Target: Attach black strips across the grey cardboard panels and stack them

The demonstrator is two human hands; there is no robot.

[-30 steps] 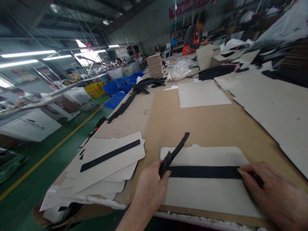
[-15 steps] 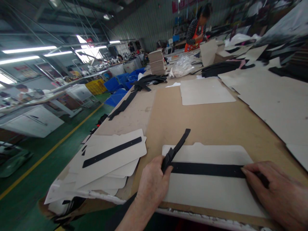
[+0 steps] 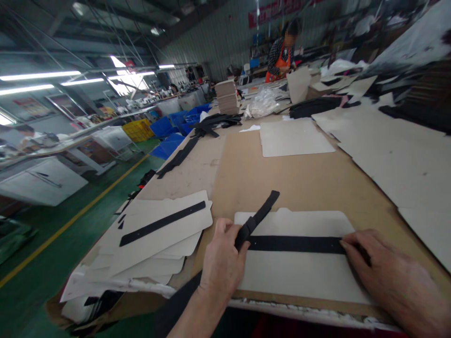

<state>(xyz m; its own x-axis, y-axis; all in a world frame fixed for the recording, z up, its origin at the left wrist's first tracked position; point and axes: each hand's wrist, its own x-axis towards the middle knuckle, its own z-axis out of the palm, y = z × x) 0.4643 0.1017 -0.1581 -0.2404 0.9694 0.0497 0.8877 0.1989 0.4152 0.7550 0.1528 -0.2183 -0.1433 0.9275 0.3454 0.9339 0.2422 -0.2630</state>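
A pale cardboard panel (image 3: 299, 277) lies at the near edge of the brown table (image 3: 282, 178). A black strip (image 3: 292, 244) runs flat across the panel from left to right. My left hand (image 3: 220, 263) pinches the strip's left end, where a loose tail (image 3: 262, 213) of the strip angles up and away. My right hand (image 3: 384, 277) lies on the strip's right end, fingers pressed flat on it.
A pile of similar panels (image 3: 155, 239), the top one bearing a black strip, sits to the left near the table edge. More board sheets (image 3: 294, 138) and black strips (image 3: 211, 124) lie farther back. A person in an orange apron (image 3: 282, 58) works at the far end.
My left hand has shifted slightly forward along the strip's left end, thumb now over the fold. My right hand has slid a little left on the strip.
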